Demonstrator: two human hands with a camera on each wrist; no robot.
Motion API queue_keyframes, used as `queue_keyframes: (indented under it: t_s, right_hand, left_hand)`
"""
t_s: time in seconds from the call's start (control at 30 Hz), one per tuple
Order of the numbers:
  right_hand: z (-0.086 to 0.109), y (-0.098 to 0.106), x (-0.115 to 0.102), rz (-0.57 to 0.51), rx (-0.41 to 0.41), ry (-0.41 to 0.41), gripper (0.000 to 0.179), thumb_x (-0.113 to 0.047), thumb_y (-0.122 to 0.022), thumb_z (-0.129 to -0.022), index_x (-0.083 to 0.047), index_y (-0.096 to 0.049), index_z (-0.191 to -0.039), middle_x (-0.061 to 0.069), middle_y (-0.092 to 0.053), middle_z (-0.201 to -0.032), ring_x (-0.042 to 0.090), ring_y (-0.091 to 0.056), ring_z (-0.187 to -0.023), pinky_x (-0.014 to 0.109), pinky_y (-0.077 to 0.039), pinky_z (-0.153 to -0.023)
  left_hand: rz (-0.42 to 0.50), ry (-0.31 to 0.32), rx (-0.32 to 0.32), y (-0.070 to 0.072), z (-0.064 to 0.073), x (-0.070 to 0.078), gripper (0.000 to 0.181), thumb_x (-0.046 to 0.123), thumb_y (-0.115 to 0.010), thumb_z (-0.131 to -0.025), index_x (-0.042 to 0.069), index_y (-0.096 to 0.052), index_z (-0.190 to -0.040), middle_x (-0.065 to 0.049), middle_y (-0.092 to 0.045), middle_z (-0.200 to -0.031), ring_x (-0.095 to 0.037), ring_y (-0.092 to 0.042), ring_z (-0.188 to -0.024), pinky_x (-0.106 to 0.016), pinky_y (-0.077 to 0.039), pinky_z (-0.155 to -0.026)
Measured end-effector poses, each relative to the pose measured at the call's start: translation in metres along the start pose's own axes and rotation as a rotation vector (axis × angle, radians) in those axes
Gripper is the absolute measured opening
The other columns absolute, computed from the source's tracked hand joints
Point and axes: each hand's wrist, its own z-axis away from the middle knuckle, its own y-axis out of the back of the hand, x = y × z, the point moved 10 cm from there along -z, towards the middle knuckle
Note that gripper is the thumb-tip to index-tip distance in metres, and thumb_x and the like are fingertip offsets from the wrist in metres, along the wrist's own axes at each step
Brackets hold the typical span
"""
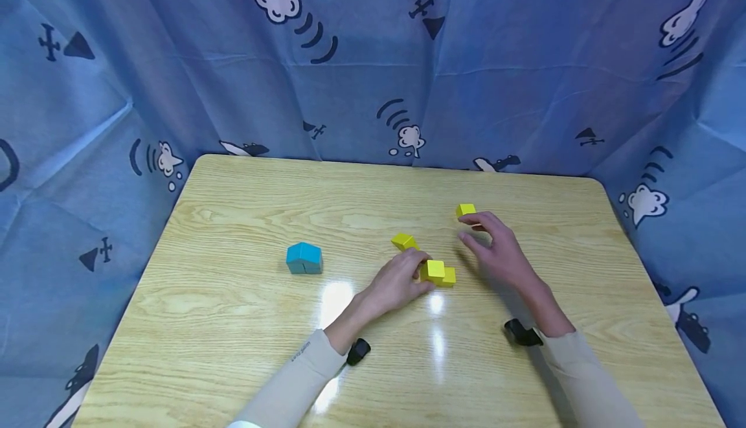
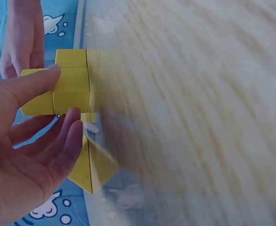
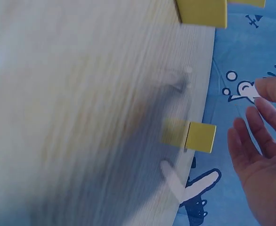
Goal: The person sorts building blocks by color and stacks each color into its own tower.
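Note:
My left hand (image 1: pixel 399 280) pinches a yellow cube (image 1: pixel 434 269) between thumb and fingers. This cube sits on top of a low yellow group, and a lower yellow block (image 1: pixel 449 277) sticks out to its right. Just behind the left fingers lies another yellow block (image 1: pixel 404 241), turned at an angle to the group; it also shows below the fingers in the left wrist view. My right hand (image 1: pixel 498 250) hovers over the table with fingers spread and nothing between them. Beyond its fingertips stands a single yellow cube (image 1: pixel 466 210), partly covered by the index finger in the head view.
Two blue blocks (image 1: pixel 304 258) stand together at the left of the wooden table (image 1: pixel 233 324). A blue patterned curtain (image 1: pixel 361 91) hangs behind the table and along its sides. Each wrist carries a small black camera.

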Motion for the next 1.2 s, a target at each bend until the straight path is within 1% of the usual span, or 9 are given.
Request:
queue_keyframes:
  t_s: [0.17, 0.3, 0.4, 0.63, 0.83, 0.97, 1.1, 1.2]
  right_hand:
    - [-0.009, 0.008, 0.007, 0.045, 0.045, -0.012, 0.033, -0.004, -0.07, -0.098, 0.003, -0.061, -0.129, 0.021, -0.059, -0.128, 0.042, -0.054, -0.121, 0.062, -0.045, -0.1]
    - [-0.016, 0.009, 0.016, 0.082, 0.052, -0.016, 0.038, -0.001, -0.071, -0.096, 0.005, -0.059, -0.132, 0.026, -0.054, -0.133, 0.045, -0.049, -0.126, 0.065, -0.04, -0.103]
    - [-0.02, 0.008, 0.023, 0.099, 0.036, -0.033, 0.04, 0.0, -0.07, -0.096, 0.005, -0.058, -0.134, 0.027, -0.051, -0.136, 0.046, -0.046, -0.129, 0.066, -0.037, -0.104]
    - [-0.029, 0.0, 0.033, 0.109, -0.016, -0.059, 0.043, 0.003, -0.069, -0.096, 0.006, -0.056, -0.137, 0.029, -0.05, -0.14, 0.048, -0.044, -0.132, 0.067, -0.035, -0.107]
    - [-0.034, -0.007, 0.039, 0.099, -0.077, -0.098, 0.043, 0.004, -0.066, -0.097, 0.005, -0.055, -0.139, 0.029, -0.048, -0.142, 0.049, -0.042, -0.133, 0.067, -0.033, -0.109]
    - [-0.036, -0.01, 0.041, 0.108, -0.092, -0.098, 0.041, 0.005, -0.066, -0.097, 0.006, -0.056, -0.137, 0.03, -0.051, -0.138, 0.048, -0.046, -0.129, 0.065, -0.036, -0.107]
    - [-0.036, -0.011, 0.042, 0.109, -0.091, -0.093, 0.039, 0.005, -0.067, -0.097, 0.005, -0.058, -0.135, 0.028, -0.054, -0.133, 0.043, -0.053, -0.119, 0.06, -0.044, -0.1]
    - [-0.036, -0.01, 0.042, 0.111, -0.084, -0.089, 0.038, 0.004, -0.069, -0.096, 0.005, -0.059, -0.133, 0.026, -0.056, -0.128, 0.039, -0.055, -0.11, 0.056, -0.047, -0.093]
  left_hand:
    - [0.021, -0.005, 0.014, 0.001, -0.001, 0.001, 0.041, 0.016, -0.081, -0.091, -0.001, -0.066, -0.125, -0.005, -0.062, -0.096, -0.014, -0.057, -0.082, -0.017, -0.043, -0.066]
    - [0.034, -0.012, 0.014, 0.001, -0.002, 0.001, 0.035, 0.013, -0.082, -0.09, -0.001, -0.067, -0.119, -0.006, -0.062, -0.091, -0.008, -0.05, -0.077, -0.017, -0.041, -0.065]
    - [0.045, -0.011, 0.008, 0.0, -0.002, 0.001, 0.033, 0.011, -0.081, -0.09, -0.002, -0.067, -0.117, -0.007, -0.061, -0.089, -0.007, -0.048, -0.076, -0.017, -0.041, -0.065]
    - [0.061, -0.013, 0.003, -0.001, -0.002, 0.0, 0.037, 0.008, -0.081, -0.09, -0.004, -0.067, -0.121, -0.002, -0.061, -0.094, -0.009, -0.055, -0.078, -0.014, -0.045, -0.066]
    - [0.069, -0.01, 0.006, -0.001, -0.002, 0.0, 0.038, 0.008, -0.081, -0.089, -0.005, -0.066, -0.121, -0.003, -0.061, -0.093, -0.011, -0.056, -0.079, -0.014, -0.045, -0.066]
    - [0.078, -0.013, 0.004, -0.001, -0.002, 0.002, 0.037, 0.006, -0.081, -0.089, -0.006, -0.066, -0.121, -0.002, -0.059, -0.09, -0.012, -0.056, -0.078, -0.014, -0.044, -0.065]
    - [0.085, -0.01, 0.003, -0.001, -0.002, 0.002, 0.037, 0.006, -0.08, -0.089, -0.006, -0.066, -0.121, -0.002, -0.058, -0.089, -0.016, -0.058, -0.08, -0.014, -0.044, -0.065]
    - [0.086, -0.009, 0.005, -0.001, -0.002, 0.002, 0.037, 0.006, -0.081, -0.089, -0.006, -0.066, -0.121, -0.002, -0.058, -0.09, -0.018, -0.06, -0.082, -0.015, -0.045, -0.067]
